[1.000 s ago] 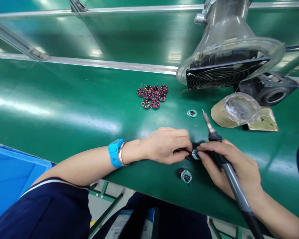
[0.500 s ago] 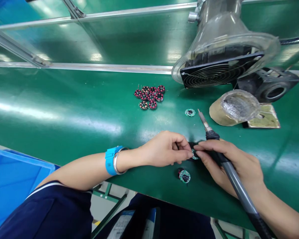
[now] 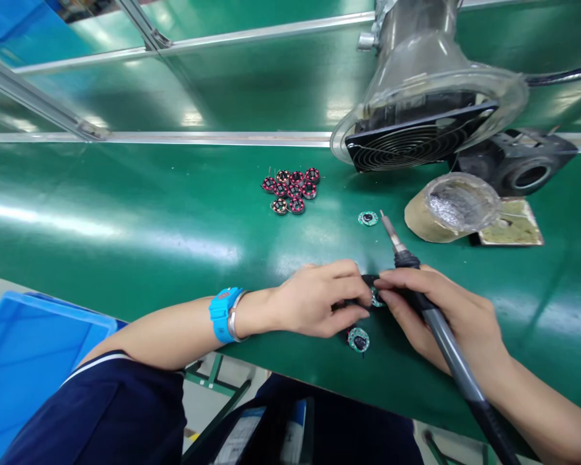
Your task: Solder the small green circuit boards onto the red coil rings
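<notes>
My right hand (image 3: 450, 316) is closed round a soldering iron (image 3: 438, 332), its bare tip pointing up and away from me. The thumb and index fingertips of that hand also touch a small round green circuit board (image 3: 377, 298), which lies against a black piece (image 3: 369, 280) partly hidden by my fingers. My left hand (image 3: 322, 298) is at the board's left side, fingers curled and thumb parted from the index finger; nothing held shows between them. Just below, nearer me, sits another round circuit board (image 3: 359, 340) on a coil, of which a red edge shows.
Several red-and-black wound coils (image 3: 293, 189) are grouped on the green bench (image 3: 174, 239). Another round board (image 3: 368, 218) lies near the iron's tip. At right stand a paper-wrapped cup (image 3: 428, 213), a soldering-iron stand (image 3: 527, 171) and a fume-extractor hood (image 3: 416, 139). A blue bin (image 3: 48, 361) is at left.
My left thumb and index finger have parted and drawn slightly back from the board, where they were pinched together. My right hand keeps the soldering iron in nearly the same place.
</notes>
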`<state>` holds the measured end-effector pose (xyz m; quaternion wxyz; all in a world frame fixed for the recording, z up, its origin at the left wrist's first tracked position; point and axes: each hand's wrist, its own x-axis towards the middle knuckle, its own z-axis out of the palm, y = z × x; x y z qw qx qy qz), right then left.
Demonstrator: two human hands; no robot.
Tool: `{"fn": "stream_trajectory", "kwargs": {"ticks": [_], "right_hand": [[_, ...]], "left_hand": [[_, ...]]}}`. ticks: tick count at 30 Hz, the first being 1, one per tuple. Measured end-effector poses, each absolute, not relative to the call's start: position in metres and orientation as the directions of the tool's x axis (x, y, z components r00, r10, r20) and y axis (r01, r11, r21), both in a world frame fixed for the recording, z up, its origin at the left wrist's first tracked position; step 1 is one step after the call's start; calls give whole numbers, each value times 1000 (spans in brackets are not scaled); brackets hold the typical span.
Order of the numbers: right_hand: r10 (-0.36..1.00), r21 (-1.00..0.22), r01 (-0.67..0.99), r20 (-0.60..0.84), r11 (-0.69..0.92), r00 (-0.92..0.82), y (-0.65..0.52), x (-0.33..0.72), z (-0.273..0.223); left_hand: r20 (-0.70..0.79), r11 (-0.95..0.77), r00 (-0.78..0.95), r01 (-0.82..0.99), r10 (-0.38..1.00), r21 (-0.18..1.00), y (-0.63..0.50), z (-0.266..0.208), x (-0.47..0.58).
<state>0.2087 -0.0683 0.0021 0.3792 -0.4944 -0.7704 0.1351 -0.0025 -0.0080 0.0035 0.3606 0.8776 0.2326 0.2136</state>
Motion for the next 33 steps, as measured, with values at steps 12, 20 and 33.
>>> {"fn": "stream_trajectory", "kwargs": {"ticks": [12,20,33], "right_hand": [[853,-595,630,466,499,-235,-67,207,3],[817,-544,640,521,542,-249,-66,206,2],[722,-472,568,583,674,-372,-68,206,1]], "left_hand": [[76,-324,701,228,709,918,-1,9,4],[29,-284,720,236,694,929,-2,7,11],[-141,-102,726,281,673,954,1,6,7]]}}
